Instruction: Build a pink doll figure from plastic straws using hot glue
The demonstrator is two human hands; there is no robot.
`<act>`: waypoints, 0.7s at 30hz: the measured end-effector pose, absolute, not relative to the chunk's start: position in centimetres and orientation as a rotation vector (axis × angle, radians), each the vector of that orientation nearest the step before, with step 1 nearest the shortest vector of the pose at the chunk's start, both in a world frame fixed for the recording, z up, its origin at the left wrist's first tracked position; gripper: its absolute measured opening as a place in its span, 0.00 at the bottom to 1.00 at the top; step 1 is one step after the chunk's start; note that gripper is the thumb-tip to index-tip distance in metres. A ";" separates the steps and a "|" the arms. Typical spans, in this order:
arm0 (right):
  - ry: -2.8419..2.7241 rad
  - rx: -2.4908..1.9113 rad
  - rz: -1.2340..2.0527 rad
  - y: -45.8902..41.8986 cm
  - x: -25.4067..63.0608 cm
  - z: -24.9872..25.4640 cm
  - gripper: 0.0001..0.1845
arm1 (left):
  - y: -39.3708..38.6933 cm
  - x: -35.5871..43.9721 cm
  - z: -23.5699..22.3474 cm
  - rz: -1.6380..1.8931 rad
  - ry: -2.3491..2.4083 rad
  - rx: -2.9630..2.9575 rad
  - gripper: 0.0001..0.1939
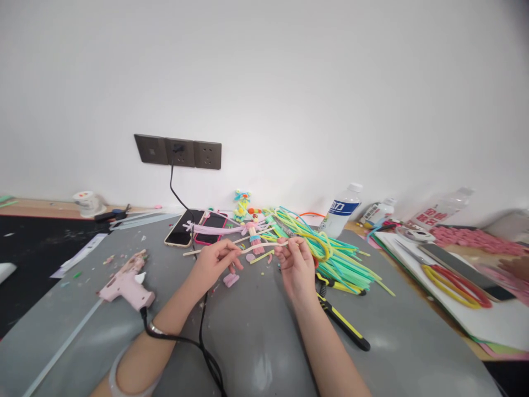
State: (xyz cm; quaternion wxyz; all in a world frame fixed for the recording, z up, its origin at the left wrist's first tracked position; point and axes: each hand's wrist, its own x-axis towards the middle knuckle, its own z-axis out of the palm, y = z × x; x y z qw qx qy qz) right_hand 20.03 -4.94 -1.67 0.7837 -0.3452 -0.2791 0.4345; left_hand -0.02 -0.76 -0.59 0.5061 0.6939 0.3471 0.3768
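A thin pale pipe cleaner [264,245] stretches between my two hands above the grey mat. My left hand [215,264] is closed on it, thumb and fingertips together, and part of the strip runs out to the left. My right hand [296,266] pinches its right-hand portion between thumb and fingers. Just behind the strip lies a pink pipe-cleaner figure [250,227] with long lilac strands. Behind that stands a small yellow and blue pipe-cleaner figure [242,206]. A lilac scrap [231,280] rests in front of my left hand.
A pink glue gun [126,284] with a black cord lies left. Two phones [184,229] sit behind my left hand. Green and yellow pipe cleaners [343,259], yellow-black pliers [343,322] and a bottle [341,210] are right. Scissors [454,284] lie on paper farther right.
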 end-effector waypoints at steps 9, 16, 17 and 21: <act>-0.898 -0.980 0.649 -4.2 23.0 -1.5 0.13 | -0.5 -0.1 -0.4 1.120 0.918 1.577 0.13; -1.582 -1.567 0.231 0.2 26.2 -2.7 0.04 | -0.2 -0.2 0.0 1.328 0.970 1.449 0.17; -1.606 -1.600 0.221 0.8 26.0 -2.9 0.04 | -0.2 -0.1 0.0 1.318 0.972 1.450 0.17; -1.623 -1.754 0.123 2.2 25.4 -3.2 0.09 | -0.3 -0.1 -0.1 1.300 0.983 1.449 0.17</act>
